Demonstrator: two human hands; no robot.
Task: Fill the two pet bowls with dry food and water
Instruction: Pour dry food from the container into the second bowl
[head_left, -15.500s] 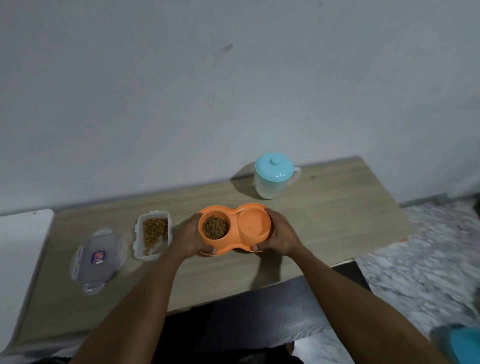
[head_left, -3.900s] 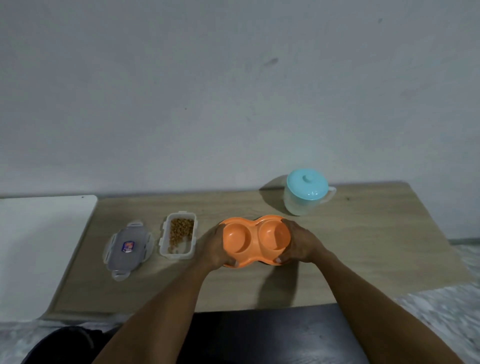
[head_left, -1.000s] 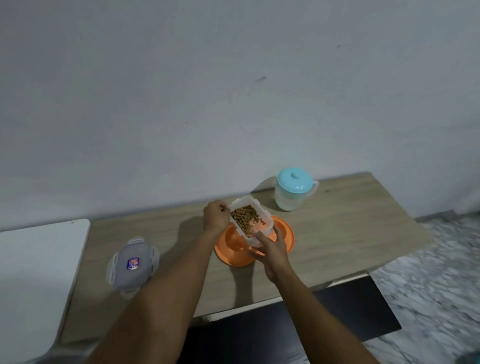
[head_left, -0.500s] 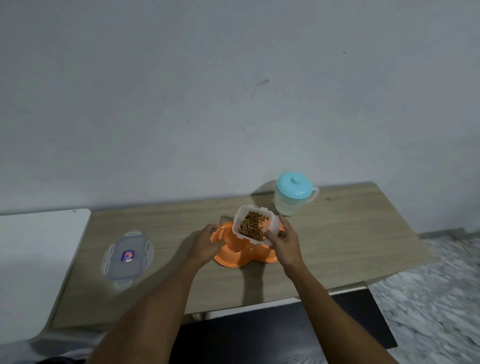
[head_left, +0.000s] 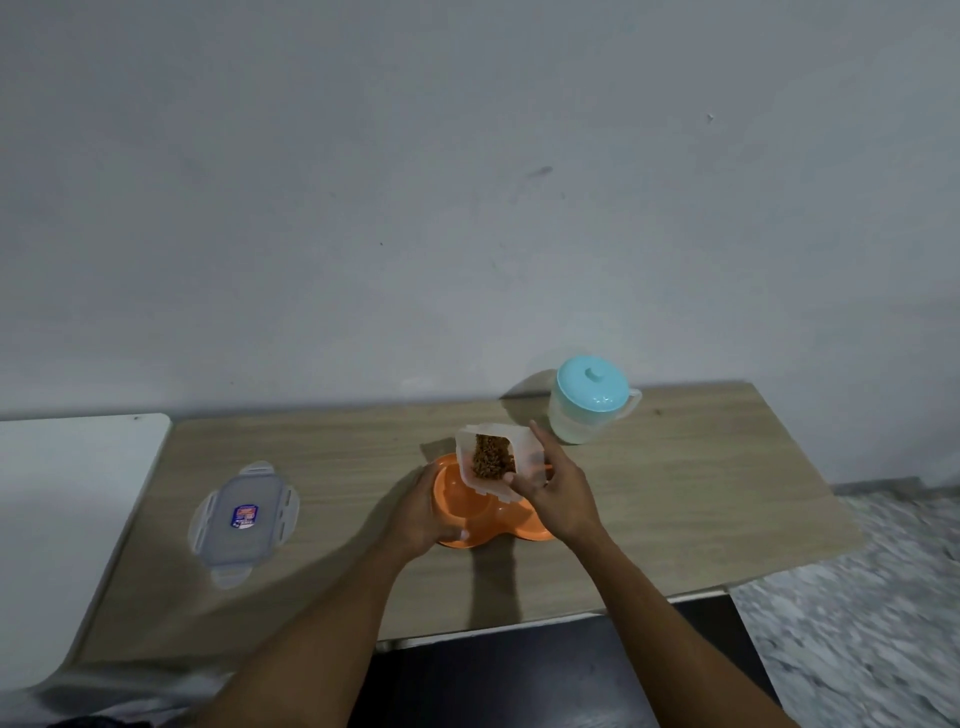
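1 food container (head_left: 525, 451) tilted | in right hand (head_left: 558, 501) | above orange bowl (head_left: 462, 508)

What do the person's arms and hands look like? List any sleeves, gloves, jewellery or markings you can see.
Both arms are bare: the left forearm and right forearm show no sleeve up to the picture's edge. The left hand and right hand wear no gloves. No watch, bracelet, ring or marking shows on them.
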